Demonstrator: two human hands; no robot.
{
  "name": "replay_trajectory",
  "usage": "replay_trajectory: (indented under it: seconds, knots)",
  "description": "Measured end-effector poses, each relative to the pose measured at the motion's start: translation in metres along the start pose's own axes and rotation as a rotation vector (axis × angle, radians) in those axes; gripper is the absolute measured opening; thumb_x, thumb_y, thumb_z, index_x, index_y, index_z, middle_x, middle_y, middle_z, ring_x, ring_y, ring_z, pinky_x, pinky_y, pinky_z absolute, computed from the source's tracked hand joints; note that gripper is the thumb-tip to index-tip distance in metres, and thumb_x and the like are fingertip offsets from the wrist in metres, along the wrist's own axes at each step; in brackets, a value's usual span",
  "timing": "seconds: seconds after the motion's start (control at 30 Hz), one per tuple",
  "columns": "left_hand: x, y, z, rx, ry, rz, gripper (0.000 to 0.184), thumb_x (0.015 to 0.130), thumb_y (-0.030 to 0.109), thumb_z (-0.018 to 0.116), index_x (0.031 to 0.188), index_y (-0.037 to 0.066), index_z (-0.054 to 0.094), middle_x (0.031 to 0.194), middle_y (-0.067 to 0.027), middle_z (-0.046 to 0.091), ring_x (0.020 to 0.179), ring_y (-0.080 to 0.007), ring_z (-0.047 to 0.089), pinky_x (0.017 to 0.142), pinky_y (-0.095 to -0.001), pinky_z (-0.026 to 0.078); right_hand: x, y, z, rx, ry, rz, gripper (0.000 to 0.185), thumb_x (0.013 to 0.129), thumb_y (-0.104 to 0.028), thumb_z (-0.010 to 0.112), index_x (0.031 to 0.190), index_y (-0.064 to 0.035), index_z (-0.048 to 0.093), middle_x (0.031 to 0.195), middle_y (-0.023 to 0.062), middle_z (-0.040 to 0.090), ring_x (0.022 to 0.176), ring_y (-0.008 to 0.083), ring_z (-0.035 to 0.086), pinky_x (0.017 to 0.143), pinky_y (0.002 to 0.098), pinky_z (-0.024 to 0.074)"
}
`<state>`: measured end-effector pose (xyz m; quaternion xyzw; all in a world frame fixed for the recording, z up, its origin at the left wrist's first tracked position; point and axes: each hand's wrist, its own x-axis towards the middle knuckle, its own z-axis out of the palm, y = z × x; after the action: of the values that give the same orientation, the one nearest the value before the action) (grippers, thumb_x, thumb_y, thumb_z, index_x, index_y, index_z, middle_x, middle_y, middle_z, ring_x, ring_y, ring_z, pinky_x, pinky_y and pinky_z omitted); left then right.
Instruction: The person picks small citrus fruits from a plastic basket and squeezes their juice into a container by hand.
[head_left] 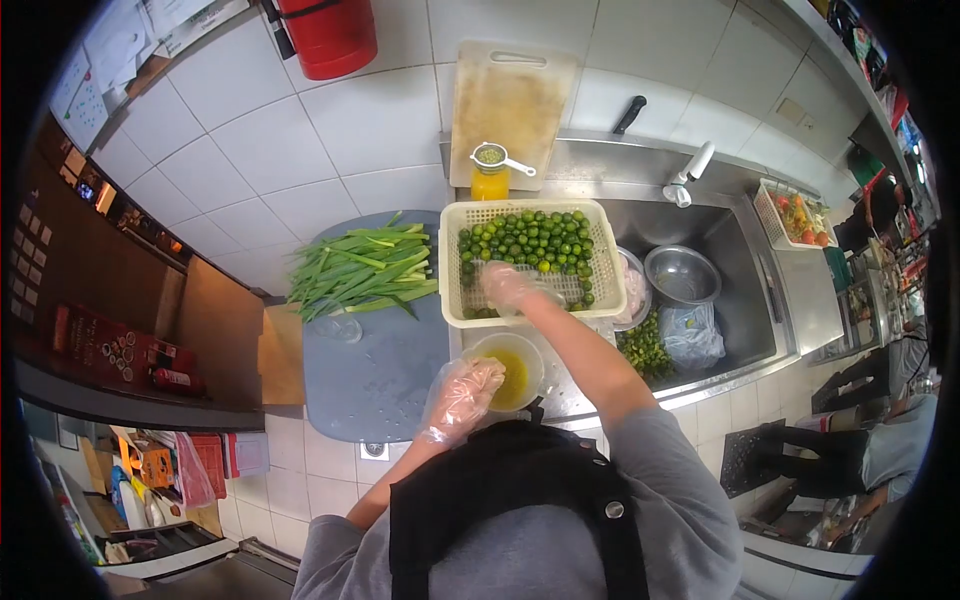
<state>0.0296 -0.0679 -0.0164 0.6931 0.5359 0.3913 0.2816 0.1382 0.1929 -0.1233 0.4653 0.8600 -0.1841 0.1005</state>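
A cream plastic basket (452, 215) holds many small green limes (540, 238), with a few yellowish ones among them. My right hand (507, 288), in a clear plastic glove, reaches into its near left part, at the edge of the limes. Its fingertips point down and are hard to make out. Just in front of the basket stands a whitish bowl (536, 362) with yellow-green juice (513, 378) in it. My left hand (468, 392), also gloved, is closed at the bowl's left rim. Whatever its fingers hold is hidden.
Long green leaves (370, 262) lie on a grey board (365, 385) at left. Behind the basket, a strainer (490, 155) rests on a container of orange liquid (490, 184). The sink (745, 300) at right holds a metal bowl (683, 275) and a plastic bag (692, 338).
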Motion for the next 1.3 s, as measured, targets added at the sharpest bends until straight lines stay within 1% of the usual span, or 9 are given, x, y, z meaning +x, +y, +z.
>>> replay_trajectory:
  seconds: [0.2,0.4,0.47,0.6,0.67,0.97,1.07,1.17,1.3]
  knots:
    - [0.006,0.006,-0.004,-0.057,0.177,-0.116,0.014,0.089,0.011,0.064,0.1,0.004,0.067,0.099,-0.0165,0.068,0.092,-0.0351,0.063,0.082,-0.0424,0.049,-0.144,-0.018,-0.054,0.665,0.263,-0.229,0.032,0.093,-0.019,0.051,0.12,-0.0072,0.064,0.125,0.0187,0.061,0.104,0.0322,0.064,0.093,0.0401,0.0493]
    - [0.012,0.013,-0.008,0.018,0.193,-0.103,0.011,0.088,0.008,0.062,0.097,0.004,0.066,0.094,-0.0174,0.067,0.088,-0.0352,0.063,0.08,-0.0426,0.049,-0.207,-0.042,0.007,-1.171,0.738,-0.185,0.021,0.095,-0.016,0.05,0.101,0.0026,0.056,0.098,0.0188,0.061,0.092,0.0323,0.061,0.082,0.0395,0.0483]
    - [0.017,0.007,-0.011,0.017,0.198,-0.088,0.01,0.088,0.008,0.063,0.096,0.004,0.066,0.094,-0.0178,0.067,0.089,-0.0355,0.063,0.08,-0.0431,0.049,-0.213,-0.05,0.004,0.067,0.442,-0.352,0.012,0.092,-0.01,0.05,0.096,0.001,0.053,0.085,0.0154,0.055,0.081,0.027,0.058,0.071,0.0341,0.0467]
    - [0.054,-0.007,-0.024,0.188,0.21,0.069,0.011,0.089,0.014,0.062,0.091,0.004,0.065,0.093,-0.0189,0.067,0.09,-0.0371,0.062,0.078,-0.045,0.048,-0.207,-0.051,0.041,0.247,0.472,-0.429,0.012,0.091,-0.004,0.047,0.098,0.0008,0.055,0.085,0.0139,0.056,0.081,0.0222,0.058,0.071,0.0306,0.0476]
    - [0.08,-0.004,-0.029,0.229,0.124,0.086,0.015,0.091,0.018,0.059,0.09,0.004,0.065,0.093,-0.0188,0.067,0.089,-0.0377,0.062,0.076,-0.0463,0.048,-0.208,-0.052,0.054,-1.249,0.652,-0.307,0.015,0.091,-0.004,0.047,0.1,0.0034,0.057,0.089,0.0136,0.059,0.082,0.0216,0.06,0.075,0.0317,0.0506]
    - [0.174,-0.112,0.036,0.702,-0.406,-0.033,0.025,0.09,0.017,0.052,0.102,0.004,0.07,0.107,-0.0201,0.067,0.099,-0.0363,0.065,0.087,-0.0453,0.051,-0.192,-0.056,0.044,-2.08,0.954,-0.421,0.021,0.093,-0.011,0.048,0.101,0.0039,0.059,0.087,0.0137,0.06,0.08,0.0182,0.061,0.074,0.0274,0.0527]
    - [0.187,-0.099,0.039,0.83,-0.514,0.003,0.027,0.089,0.012,0.053,0.107,0.004,0.07,0.114,-0.0187,0.068,0.105,-0.0332,0.066,0.091,-0.0434,0.053,-0.184,-0.058,0.057,-0.981,0.563,-0.459,0.018,0.092,-0.013,0.048,0.096,0.0018,0.059,0.081,0.0125,0.059,0.078,0.0188,0.06,0.073,0.0304,0.0523]
    - [0.191,-0.073,0.034,0.918,-0.625,0.077,0.027,0.088,0.011,0.055,0.109,0.004,0.07,0.113,-0.0177,0.068,0.105,-0.0318,0.067,0.09,-0.0431,0.054,-0.161,-0.044,0.081,-1.011,1.007,-0.567,0.016,0.092,-0.014,0.048,0.091,-0.0011,0.057,0.075,0.0107,0.056,0.075,0.018,0.059,0.07,0.0323,0.051]
    - [0.192,-0.057,0.031,0.95,-0.776,0.02,0.025,0.088,0.007,0.057,0.11,0.004,0.07,0.116,-0.0166,0.068,0.109,-0.0317,0.065,0.09,-0.0435,0.054,-0.163,-0.047,0.081,-0.659,0.574,-0.523,0.015,0.092,-0.014,0.047,0.088,-0.0031,0.056,0.074,0.0103,0.053,0.073,0.02,0.058,0.071,0.035,0.0497]
